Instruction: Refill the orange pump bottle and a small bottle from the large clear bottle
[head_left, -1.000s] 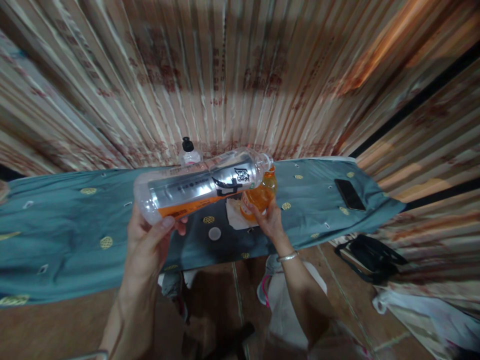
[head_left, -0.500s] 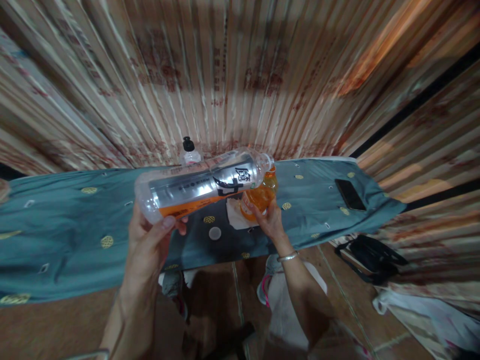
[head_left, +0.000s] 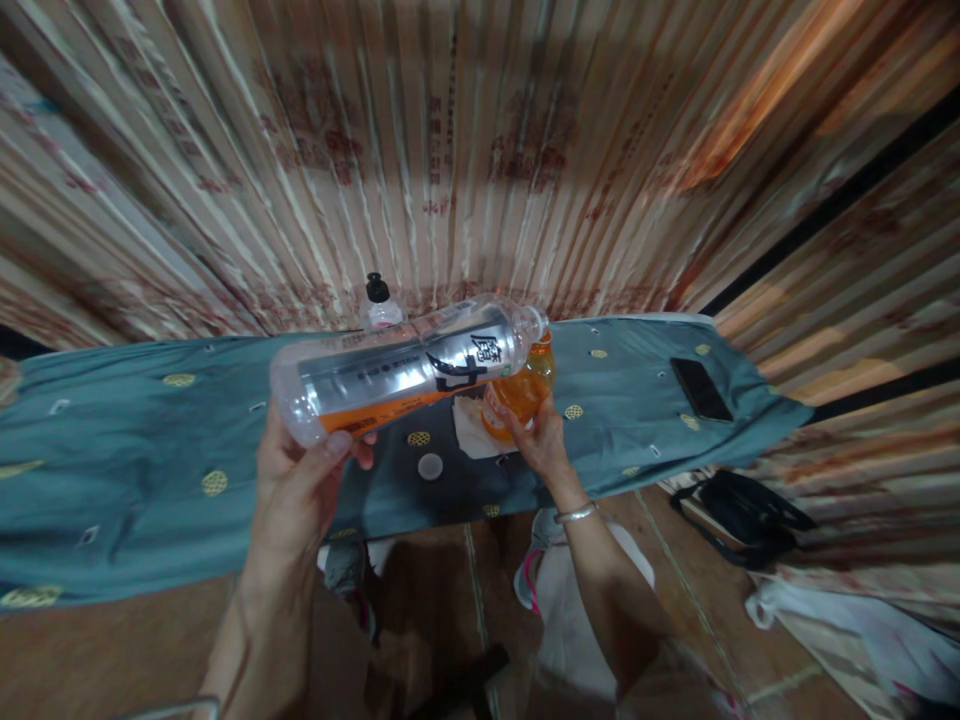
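Observation:
My left hand (head_left: 304, 485) is closed round the base end of a large clear plastic bottle (head_left: 397, 365) with a silver, black and orange label. That bottle is tilted nearly level, its uncapped neck pointing right, over the mouth of a smaller bottle of orange liquid (head_left: 525, 385). Whether the two mouths touch, I cannot tell. Wrapped round the lower part of the orange bottle is my right hand (head_left: 541, 440), with a silver bangle at the wrist. Beneath the orange bottle lies a pale cloth or napkin (head_left: 469, 435). A round whitish cap (head_left: 430, 467) rests on the tablecloth nearby.
The narrow table wears a teal cloth (head_left: 135, 430) with pineapple prints. Behind the clear bottle stands a black-topped pump bottle (head_left: 381, 305). A dark phone (head_left: 701, 390) lies at the right. On the floor sits a black bag (head_left: 742, 515). Pleated curtains (head_left: 450, 150) hang behind the table.

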